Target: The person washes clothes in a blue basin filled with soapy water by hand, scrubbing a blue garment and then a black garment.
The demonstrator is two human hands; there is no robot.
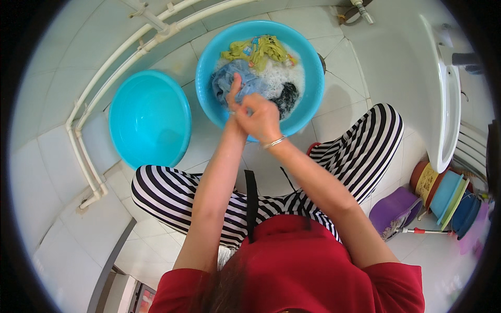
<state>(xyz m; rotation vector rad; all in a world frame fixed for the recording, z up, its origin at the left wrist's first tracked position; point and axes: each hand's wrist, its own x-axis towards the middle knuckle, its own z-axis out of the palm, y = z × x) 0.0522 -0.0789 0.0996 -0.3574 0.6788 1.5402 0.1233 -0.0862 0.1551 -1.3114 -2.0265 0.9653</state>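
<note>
A large blue plastic basin [204, 98] holds wet laundry in foamy water. My left hand [235, 94] is over its near side, seen edge-on with one finger pointing away from me, and holds nothing that I can see. Close against the left wrist, my right hand [260, 115] is curled, its thumb and fingers at the wrist; a thin band shows there. A metal bracelet [274, 142] circles the right wrist. Beneath and beyond the hands lies blue denim-like cloth [223, 80]. A yellow-green garment [270, 49] lies at the far side, and dark cloth [287, 98] lies on the right amid suds [274, 76].
A second blue basin [150, 117] stands at left, beside white wall pipes [111, 72]. At right are a white washbasin [450, 117], a purple bucket [393, 211], a mop handle [426, 231] and several stacked basins [442, 191]. My knees in striped trousers [360, 148] flank the tiled floor.
</note>
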